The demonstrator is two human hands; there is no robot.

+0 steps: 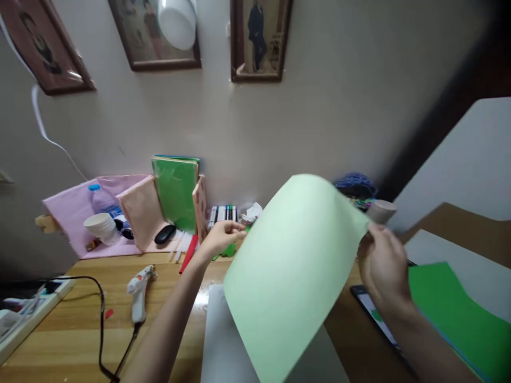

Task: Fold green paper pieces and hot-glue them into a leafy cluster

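Observation:
A large light green sheet of paper (295,266) is held up in front of me, its upper part curving over. My right hand (385,263) is closed on the sheet's right corner, fingers wrapped at the edge. Beside the sheet's left edge is my left hand (223,238), its fingers loosely bent with a gap between thumb and forefinger; no paper shows in it. Below the sheet lies a grey board (223,340), partly hidden. Small green pieces (229,251) rest behind my left hand.
A glue gun (139,295) with a black cord stands left, near a power strip (35,316). Pink holders, paper cups (101,227), a black mouse (165,234) and markers (222,214) line the wall. Right are a phone (375,314) and darker green sheets (459,314).

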